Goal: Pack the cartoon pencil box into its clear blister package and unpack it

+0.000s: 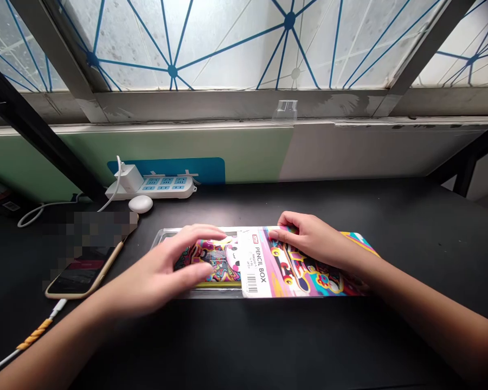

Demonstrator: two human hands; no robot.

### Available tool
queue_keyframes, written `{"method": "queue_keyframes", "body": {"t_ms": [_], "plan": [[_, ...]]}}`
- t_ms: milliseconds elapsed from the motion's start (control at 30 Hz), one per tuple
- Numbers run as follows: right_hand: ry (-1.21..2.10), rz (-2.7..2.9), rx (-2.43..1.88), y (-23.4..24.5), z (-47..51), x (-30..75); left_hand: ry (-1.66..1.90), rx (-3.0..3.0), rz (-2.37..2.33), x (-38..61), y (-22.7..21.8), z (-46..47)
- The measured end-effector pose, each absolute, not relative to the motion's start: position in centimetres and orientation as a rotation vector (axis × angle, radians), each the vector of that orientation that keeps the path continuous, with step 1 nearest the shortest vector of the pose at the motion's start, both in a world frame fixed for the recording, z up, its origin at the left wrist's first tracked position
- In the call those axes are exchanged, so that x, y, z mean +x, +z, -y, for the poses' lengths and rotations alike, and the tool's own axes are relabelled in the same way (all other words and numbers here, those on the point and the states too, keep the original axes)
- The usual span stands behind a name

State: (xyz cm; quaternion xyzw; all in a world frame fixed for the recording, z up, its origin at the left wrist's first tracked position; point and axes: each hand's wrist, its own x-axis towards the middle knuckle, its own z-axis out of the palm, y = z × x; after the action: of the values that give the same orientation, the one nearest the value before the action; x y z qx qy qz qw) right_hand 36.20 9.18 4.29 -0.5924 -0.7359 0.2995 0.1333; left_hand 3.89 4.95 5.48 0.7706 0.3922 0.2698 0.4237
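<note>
A flat, brightly patterned pencil box [260,265] lies lengthwise on the black desk [268,336], inside clear plastic packaging with a white "PENCIL BOX" label band across its middle. My left hand [174,268] rests on the left end of the package, fingers stretched out flat, thumb along the front edge. My right hand [313,238] lies over the right half, fingers curled down onto the top near the label. Both hands touch the package.
A smartphone [81,273] with a charging cable [36,336] lies at the left. Behind it sit a white power strip [158,184] with a plugged adapter and a small white oval case [140,203]. A window ledge and wall run along the back.
</note>
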Motion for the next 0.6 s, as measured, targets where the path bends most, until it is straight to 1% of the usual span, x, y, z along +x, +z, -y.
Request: {"method": "queue_keyframes", "body": {"t_ms": [133,200,300,367,500,600], "plan": [[0.959,2.216,-1.756,4.8,-9.9,37.7,1.223,1.495,-0.936,2.5,4.6,-6.6],[1.036,2.234,-1.765,5.2,-10.4,38.6,1.388,1.408,-0.985,2.3,4.1,-7.4],[1.138,2.230,-1.798,5.6,-11.0,39.7,1.444,1.326,-1.053,3.0,3.4,-7.8],[1.131,2.235,-1.825,5.7,-11.1,40.2,1.437,1.331,-1.119,3.9,3.0,-7.4],[0.890,2.312,-1.859,5.5,-11.0,40.5,1.434,1.503,-1.193,5.2,2.4,-6.4],[0.722,2.370,-1.864,5.6,-10.8,39.5,1.486,1.506,-1.160,5.4,2.3,-6.2]]}}
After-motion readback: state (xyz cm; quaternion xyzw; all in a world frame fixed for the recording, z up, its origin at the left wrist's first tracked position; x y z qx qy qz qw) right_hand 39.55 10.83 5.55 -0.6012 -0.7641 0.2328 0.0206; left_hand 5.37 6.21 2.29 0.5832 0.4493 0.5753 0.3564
